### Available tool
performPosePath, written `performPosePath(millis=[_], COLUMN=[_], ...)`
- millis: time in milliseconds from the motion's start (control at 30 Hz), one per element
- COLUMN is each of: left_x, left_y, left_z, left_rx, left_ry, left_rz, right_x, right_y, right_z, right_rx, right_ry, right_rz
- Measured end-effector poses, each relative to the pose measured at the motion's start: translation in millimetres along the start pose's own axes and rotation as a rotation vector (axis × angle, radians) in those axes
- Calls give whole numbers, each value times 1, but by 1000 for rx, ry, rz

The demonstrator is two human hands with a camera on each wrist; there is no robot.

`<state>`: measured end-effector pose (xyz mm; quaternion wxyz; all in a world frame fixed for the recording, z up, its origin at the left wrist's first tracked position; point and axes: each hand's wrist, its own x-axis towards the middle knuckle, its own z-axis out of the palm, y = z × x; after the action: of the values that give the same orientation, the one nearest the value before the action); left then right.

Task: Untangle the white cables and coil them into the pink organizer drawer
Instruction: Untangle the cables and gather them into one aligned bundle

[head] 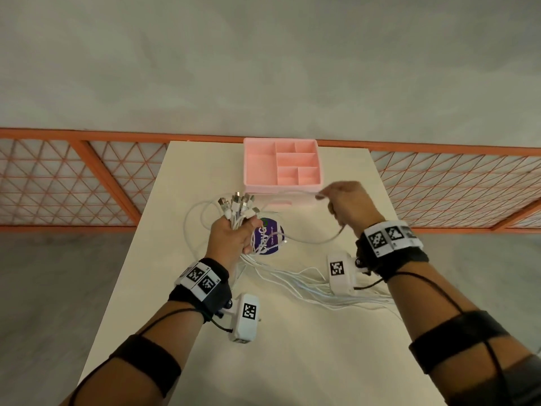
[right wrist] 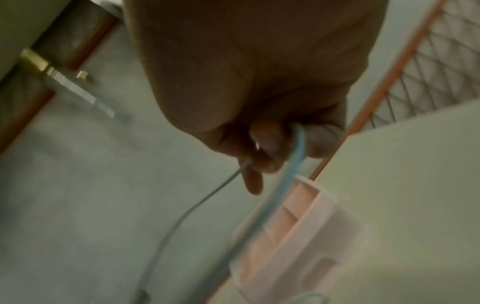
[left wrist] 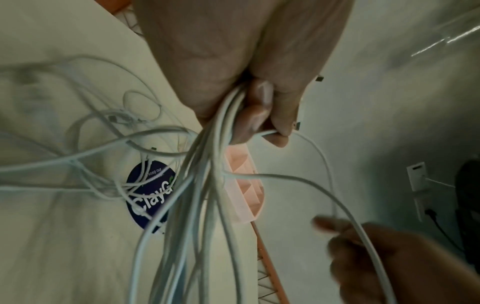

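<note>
My left hand (head: 234, 235) grips a bundle of white cables (head: 238, 208) above the table, their plugs fanned out over my fist. In the left wrist view the cables (left wrist: 202, 185) hang from my curled fingers (left wrist: 262, 115). My right hand (head: 348, 205) pinches a single white cable (head: 310, 240) that loops back to the bundle; its fingers (right wrist: 262, 148) are curled round that cable (right wrist: 296, 148). The pink organizer drawer (head: 282, 167) stands at the table's far edge with its compartments bare, just beyond both hands, also blurred in the right wrist view (right wrist: 291, 236).
Loose cable ends trail over the cream table (head: 292, 347) toward its right edge. A round blue sticker (head: 270, 235) lies on the table under the cables. An orange mesh railing (head: 87, 183) runs behind the table, with grey floor beyond.
</note>
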<state>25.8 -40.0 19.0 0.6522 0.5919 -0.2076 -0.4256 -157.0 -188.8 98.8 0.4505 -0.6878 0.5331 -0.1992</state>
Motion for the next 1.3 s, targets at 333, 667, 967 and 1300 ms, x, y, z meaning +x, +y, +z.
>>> performPosePath(millis=[333,667,967,1300], left_x=[1,-3,-6,-7], left_y=[-5,-11,-15,-27], left_z=[9,6,-7,-12], left_rx=[125,124,69,80], left_ry=[6,10,-38,16], left_rz=[-40,-69,-123,-170], right_x=[-20,-23,0,16], right_y=[10,1,-36,18], right_z=[55,77,21,-7], right_rx=[-472,-636,289,-518], right_ry=[-304,-261,268,179], right_rz=[-446,-414,-279,-175])
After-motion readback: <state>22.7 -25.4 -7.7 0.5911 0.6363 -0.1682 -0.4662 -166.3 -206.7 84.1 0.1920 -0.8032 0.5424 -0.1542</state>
